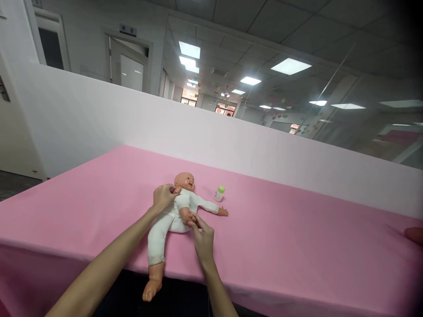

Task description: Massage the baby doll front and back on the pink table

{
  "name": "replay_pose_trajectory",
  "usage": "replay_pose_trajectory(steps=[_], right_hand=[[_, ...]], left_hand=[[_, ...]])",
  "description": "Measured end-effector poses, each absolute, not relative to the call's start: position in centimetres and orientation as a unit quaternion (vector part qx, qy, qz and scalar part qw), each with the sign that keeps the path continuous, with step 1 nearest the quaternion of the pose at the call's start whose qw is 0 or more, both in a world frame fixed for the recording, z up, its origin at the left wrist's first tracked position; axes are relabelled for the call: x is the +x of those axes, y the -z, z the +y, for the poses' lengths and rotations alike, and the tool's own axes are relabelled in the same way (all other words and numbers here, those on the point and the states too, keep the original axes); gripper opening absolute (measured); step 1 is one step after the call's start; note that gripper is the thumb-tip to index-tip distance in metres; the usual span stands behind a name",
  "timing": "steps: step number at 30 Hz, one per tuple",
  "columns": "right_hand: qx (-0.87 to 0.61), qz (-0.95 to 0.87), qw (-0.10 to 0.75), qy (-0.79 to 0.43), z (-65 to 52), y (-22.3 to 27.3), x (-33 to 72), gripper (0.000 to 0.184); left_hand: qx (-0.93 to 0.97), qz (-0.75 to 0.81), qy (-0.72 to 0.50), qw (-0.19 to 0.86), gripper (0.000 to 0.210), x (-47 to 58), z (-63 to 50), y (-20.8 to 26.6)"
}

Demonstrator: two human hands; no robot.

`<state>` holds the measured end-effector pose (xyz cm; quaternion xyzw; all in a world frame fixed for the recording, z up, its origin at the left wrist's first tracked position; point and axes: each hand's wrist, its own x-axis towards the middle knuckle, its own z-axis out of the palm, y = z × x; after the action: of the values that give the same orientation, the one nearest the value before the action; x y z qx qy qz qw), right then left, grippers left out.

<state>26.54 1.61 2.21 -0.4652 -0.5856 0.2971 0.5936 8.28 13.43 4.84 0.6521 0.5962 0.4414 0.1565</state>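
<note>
A baby doll [165,235] with a white cloth body lies on its back on the pink-covered table [280,246], head toward the wall. One leg is stretched out, its bare foot hanging past the table's front edge. The other leg is bent up over the belly. My left hand [163,197] is closed on the doll's small hand beside its chin. My right hand [202,235] pinches the raised foot. The doll's other arm lies out to the right. Near that arm stands a small bottle [219,193] with a green cap.
A low white wall [211,136] runs along the table's far side, with glass above it. At the right edge a reddish-brown rounded thing [414,234] shows only in part. A door [15,114] is at the left.
</note>
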Motion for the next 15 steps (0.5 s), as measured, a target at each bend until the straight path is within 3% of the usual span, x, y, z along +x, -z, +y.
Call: replay_pose_trajectory(steps=[8,15], right_hand=[[-0.527,-0.562,0.566,-0.294,-5.0,-1.5,32.7,0.039],[-0.535,-0.570,0.562,-0.271,-10.2,6.4,34.5,0.037]], left_hand=[[0.446,0.549,-0.642,0.294,0.037,0.2,15.0,-2.8],[0.222,0.604,-0.668,0.373,0.035,-4.1,15.4,0.8]])
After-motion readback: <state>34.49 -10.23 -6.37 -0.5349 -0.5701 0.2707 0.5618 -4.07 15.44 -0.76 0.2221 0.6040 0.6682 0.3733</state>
